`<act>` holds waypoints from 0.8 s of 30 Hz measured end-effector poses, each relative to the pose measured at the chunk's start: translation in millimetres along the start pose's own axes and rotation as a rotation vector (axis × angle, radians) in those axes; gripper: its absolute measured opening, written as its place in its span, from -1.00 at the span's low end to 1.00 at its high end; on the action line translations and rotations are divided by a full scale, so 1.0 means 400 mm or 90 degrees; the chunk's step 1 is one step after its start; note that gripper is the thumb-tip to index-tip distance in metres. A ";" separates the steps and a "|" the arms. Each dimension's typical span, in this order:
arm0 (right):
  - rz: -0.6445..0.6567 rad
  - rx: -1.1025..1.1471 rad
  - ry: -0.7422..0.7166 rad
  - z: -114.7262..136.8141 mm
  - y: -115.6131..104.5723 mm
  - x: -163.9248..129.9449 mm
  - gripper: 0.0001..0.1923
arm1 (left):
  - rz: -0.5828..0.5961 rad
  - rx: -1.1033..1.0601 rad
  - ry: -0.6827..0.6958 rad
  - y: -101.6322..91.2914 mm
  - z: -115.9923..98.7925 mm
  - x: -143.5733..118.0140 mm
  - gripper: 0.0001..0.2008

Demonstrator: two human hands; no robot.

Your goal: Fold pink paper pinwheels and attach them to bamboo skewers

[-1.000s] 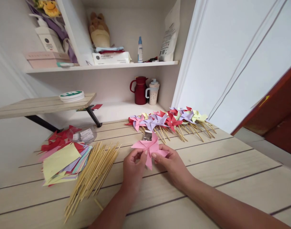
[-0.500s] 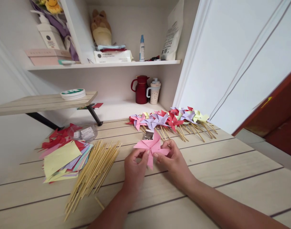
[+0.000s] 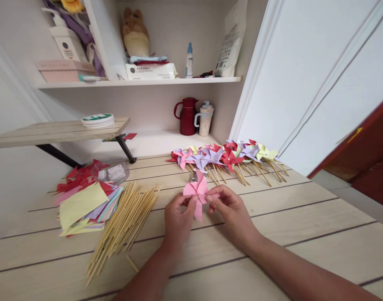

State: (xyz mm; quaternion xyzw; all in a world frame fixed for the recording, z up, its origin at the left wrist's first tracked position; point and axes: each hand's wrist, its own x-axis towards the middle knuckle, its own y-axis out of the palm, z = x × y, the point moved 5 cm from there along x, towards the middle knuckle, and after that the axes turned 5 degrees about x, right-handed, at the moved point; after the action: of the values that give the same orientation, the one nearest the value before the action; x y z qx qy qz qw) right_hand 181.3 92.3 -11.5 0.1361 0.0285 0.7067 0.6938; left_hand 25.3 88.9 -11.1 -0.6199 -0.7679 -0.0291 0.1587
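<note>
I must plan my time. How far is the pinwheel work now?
Done: a row of finished pinwheels on sticks. In hand: both hands, left hand and right hand, hold a pink pinwheel without a stick. Left: many bamboo sticks and a paper stack.

Pink paper pinwheel (image 3: 198, 193): folded, four blades, no stick; raised above tabletop, one blade pointing toward 6 o'clock.

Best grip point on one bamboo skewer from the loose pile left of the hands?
Probably the near tip. The pale bamboo skewers lie flat and overlapping on the wooden table, fanning apart toward the near edge, where single ends stand free. Come from the near side, pinching across the thin shaft; farther up, the stack of coloured paper squares crowds them.
</note>
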 end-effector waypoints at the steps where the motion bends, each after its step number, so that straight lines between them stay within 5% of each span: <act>1: -0.001 0.018 0.004 -0.002 0.000 0.000 -0.70 | 0.002 -0.001 0.003 0.000 -0.002 0.000 -0.86; 10: 0.031 0.133 0.062 -0.015 0.008 -0.002 -0.26 | -0.013 -0.008 0.007 -0.006 -0.008 -0.001 -0.87; 16: 0.103 0.161 0.119 -0.030 0.020 -0.003 -0.69 | 0.009 0.001 0.018 -0.004 -0.013 -0.001 -0.88; 24: 0.109 0.152 0.104 -0.019 0.028 -0.007 -0.77 | 0.182 -0.118 -0.054 0.040 -0.003 -0.002 -0.79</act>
State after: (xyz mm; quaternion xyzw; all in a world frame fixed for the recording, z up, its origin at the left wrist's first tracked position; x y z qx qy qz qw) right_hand 168.8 90.4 -16.6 0.1616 0.1566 0.7637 0.6051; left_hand 41.2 91.5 -12.5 -0.7357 -0.6717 -0.0506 0.0708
